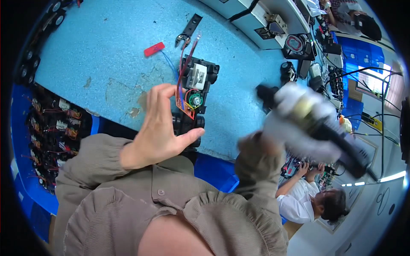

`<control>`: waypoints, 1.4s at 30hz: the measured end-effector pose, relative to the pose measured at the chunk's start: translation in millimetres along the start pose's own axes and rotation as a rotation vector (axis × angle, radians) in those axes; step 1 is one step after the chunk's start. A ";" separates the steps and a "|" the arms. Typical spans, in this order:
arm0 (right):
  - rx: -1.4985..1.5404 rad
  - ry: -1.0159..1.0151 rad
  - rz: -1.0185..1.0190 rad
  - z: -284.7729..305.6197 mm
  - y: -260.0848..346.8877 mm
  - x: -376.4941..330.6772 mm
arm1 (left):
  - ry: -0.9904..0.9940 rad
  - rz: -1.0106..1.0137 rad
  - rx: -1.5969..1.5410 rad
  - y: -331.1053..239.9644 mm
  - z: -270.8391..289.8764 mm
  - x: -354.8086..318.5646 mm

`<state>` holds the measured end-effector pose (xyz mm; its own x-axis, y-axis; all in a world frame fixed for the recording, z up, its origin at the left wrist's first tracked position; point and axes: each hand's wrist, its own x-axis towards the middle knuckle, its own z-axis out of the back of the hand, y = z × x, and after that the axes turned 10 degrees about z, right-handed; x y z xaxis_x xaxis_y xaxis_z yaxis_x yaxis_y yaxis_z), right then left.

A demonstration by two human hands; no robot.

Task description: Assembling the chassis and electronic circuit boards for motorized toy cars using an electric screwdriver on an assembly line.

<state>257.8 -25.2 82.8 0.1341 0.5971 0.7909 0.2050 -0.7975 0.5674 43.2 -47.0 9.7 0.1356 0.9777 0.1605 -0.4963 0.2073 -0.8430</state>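
A black toy car chassis with wheels lies on the blue worktop in front of me. It carries a white block, a green ring-shaped part and a small orange circuit board. My left hand is closed around its near end, the thumb against the wheels. Red wires run forward to a clear LED; blue wires lead to a red piece. Off to the right, my right hand, in a white glove and smeared by motion, grips a black electric screwdriver apart from the chassis.
Beyond the chassis lies a black forked part. A blue bin at the left holds several similar chassis. More wheeled chassis line the left edge. A grey ledge bounds the back. One co-worker sits at the right, another farther off.
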 end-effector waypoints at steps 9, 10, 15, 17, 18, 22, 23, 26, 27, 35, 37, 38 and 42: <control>-0.823 -0.403 0.225 111.4 -100.7 101.1 | 0.691 0.097 -0.412 1.8 2.3 74.1; -0.744 -0.417 0.135 106.3 -95.0 90.3 | 0.673 0.125 -0.484 7.0 -0.3 75.0; -0.268 -0.480 -0.171 47.0 -51.2 22.6 | 0.326 -0.317 -0.357 40.8 -17.0 72.5; 0.088 -0.408 -0.295 19.1 -19.4 -2.9 | 0.325 -0.317 -0.362 44.9 -19.6 71.0; 0.158 -0.390 -0.266 10.0 -6.1 -10.5 | 0.330 -0.347 -0.384 41.6 -24.6 72.2; 0.235 -0.375 -0.245 -23.7 1.4 -33.4 | 0.346 -0.342 -0.398 44.9 -28.9 73.2; 0.226 -0.370 -0.243 -30.9 0.5 -37.1 | 0.350 -0.334 -0.405 46.2 -28.2 73.1; 0.182 -0.336 -0.212 -44.3 -3.3 -45.7 | 0.340 -0.343 -0.411 47.5 -28.0 72.2; 0.159 -0.318 -0.196 -47.6 -4.4 -47.8 | 0.335 -0.347 -0.416 47.6 -27.7 71.9; -0.066 -0.288 -0.087 -70.7 -11.1 -58.3 | 0.342 -0.337 -0.423 48.8 -27.4 71.6; -0.124 -0.242 -0.099 -73.1 -13.2 -59.4 | 0.343 -0.331 -0.425 48.9 -26.3 71.7; -0.183 -0.199 -0.111 -74.1 -14.4 -59.8 | 0.349 -0.326 -0.426 49.2 -25.6 71.6; 0.042 -0.198 -0.209 -72.3 -21.6 -57.0 | 0.383 -0.280 -0.479 48.1 -25.0 68.8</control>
<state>175.7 -48.3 42.0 0.2707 0.7565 0.5954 0.2874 -0.6538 0.7000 50.0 29.3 -32.7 0.5421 0.7896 0.2874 0.0247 0.3269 -0.9447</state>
